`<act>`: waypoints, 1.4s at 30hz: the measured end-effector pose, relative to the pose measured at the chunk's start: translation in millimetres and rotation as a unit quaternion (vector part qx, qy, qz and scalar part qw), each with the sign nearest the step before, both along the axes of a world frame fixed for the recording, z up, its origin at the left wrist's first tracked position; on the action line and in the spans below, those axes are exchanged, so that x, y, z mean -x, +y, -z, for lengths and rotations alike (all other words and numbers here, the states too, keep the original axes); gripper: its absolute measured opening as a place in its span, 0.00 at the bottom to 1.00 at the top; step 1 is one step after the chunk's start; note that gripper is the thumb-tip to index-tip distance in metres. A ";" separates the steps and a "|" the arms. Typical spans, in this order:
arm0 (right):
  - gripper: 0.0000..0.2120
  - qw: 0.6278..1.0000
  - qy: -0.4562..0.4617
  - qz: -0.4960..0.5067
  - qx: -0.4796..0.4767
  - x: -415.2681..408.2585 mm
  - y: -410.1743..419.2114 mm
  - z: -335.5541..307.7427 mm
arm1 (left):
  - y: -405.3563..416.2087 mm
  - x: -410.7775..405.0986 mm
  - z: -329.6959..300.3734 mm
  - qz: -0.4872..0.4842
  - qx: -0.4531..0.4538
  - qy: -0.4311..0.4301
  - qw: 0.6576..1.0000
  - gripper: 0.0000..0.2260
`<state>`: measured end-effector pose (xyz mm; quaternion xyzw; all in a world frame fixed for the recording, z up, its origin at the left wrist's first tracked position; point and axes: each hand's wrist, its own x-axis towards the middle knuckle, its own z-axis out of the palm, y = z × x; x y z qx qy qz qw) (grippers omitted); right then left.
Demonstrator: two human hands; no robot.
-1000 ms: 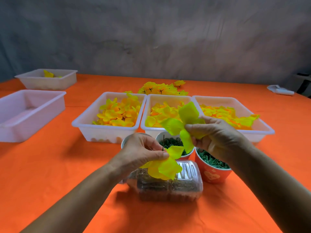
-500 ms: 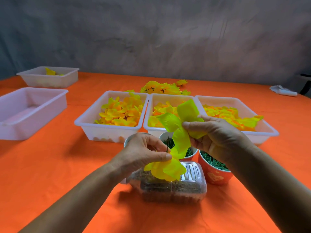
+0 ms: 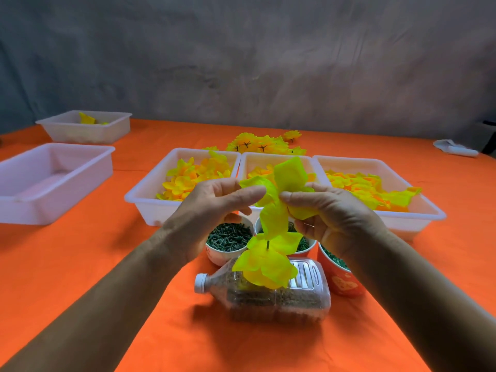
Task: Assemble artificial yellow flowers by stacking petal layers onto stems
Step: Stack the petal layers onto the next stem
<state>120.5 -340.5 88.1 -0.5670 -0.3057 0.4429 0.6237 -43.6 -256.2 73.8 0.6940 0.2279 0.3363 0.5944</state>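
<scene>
My right hand point(image 3: 332, 218) pinches a yellow-green petal layer point(image 3: 288, 178) and holds it up over the cups. My left hand point(image 3: 212, 210) meets it from the left, thumb and fingertips closed on the layer's left petal. Directly below, a stack of yellow petals point(image 3: 268, 264) sits on a thin dark stem point(image 3: 267, 244) that stands above a clear plastic bottle point(image 3: 271, 299) lying on its side. Neither hand touches that stack. The held layer's lowest petal hangs just above the stem tip.
Three white trays of yellow petals stand side by side: left point(image 3: 150, 208), middle point(image 3: 249, 157), right point(image 3: 429, 213). Cups of green parts point(image 3: 229, 237) point(image 3: 341, 280) sit before them. Finished flowers point(image 3: 263, 145) lie behind. Two more trays point(image 3: 53, 208) point(image 3: 86, 135) stand at the left.
My left hand let go of the petal stack on the stem and rose to the layer held by my right hand. The stack stays on the stem above the bottle.
</scene>
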 end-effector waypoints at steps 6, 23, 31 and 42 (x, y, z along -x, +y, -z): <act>0.25 1.000 -0.021 -0.008 0.001 4.9 -3.4 -2.4 | -12.0 -12.7 -7.1 -0.043 0.013 0.003 0.999 0.28; 0.12 0.994 -0.050 -0.079 0.048 3.6 6.6 -24.1 | 2.7 -20.6 -19.4 -0.020 0.171 0.018 0.985 0.23; 0.26 0.993 -0.058 -0.077 0.069 3.0 10.3 -23.7 | 9.9 -20.3 -16.2 0.001 0.202 0.048 0.978 0.16; 0.25 0.988 -0.054 -0.097 0.109 2.9 4.4 -7.0 | 7.4 -21.1 2.4 0.037 0.259 0.067 0.963 0.13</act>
